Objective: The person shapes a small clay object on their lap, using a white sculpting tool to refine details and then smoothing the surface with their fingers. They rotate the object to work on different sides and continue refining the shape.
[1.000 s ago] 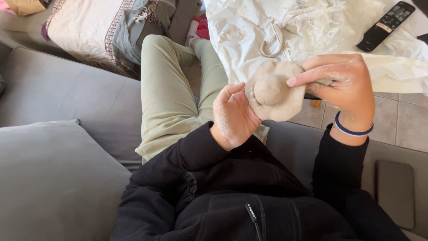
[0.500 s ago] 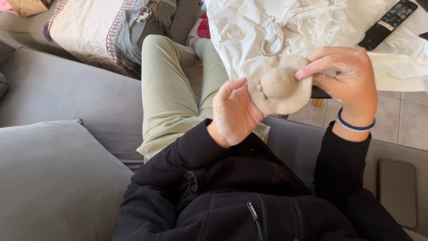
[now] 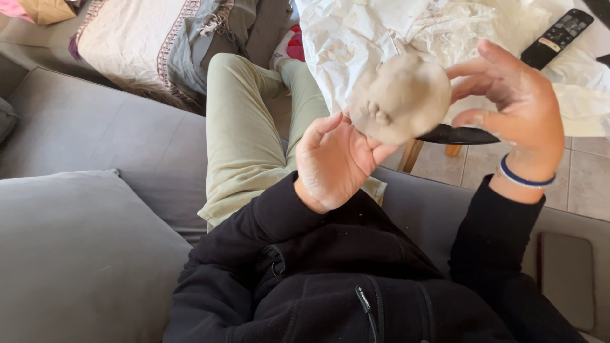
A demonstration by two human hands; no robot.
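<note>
A rounded lump of beige clay (image 3: 399,96) with finger dents is held up in front of me. My left hand (image 3: 333,162) supports it from below with the fingertips against its underside. My right hand (image 3: 515,108) is at the lump's right side, fingers spread, only the fingertips near or touching the clay. A blue band circles my right wrist. I wear a black fleece jacket and pale green trousers, sitting on a grey sofa (image 3: 76,159).
A low table covered with crumpled white paper (image 3: 356,38) stands ahead, with a black remote (image 3: 556,37) on it. A grey cushion (image 3: 70,254) lies at my left, a patterned blanket (image 3: 140,44) further off. Tiled floor shows at the right.
The clay lump has been lifted and turned, its dented face now toward me. My right hand has let go of its grip and opened its fingers at the lump's side.
</note>
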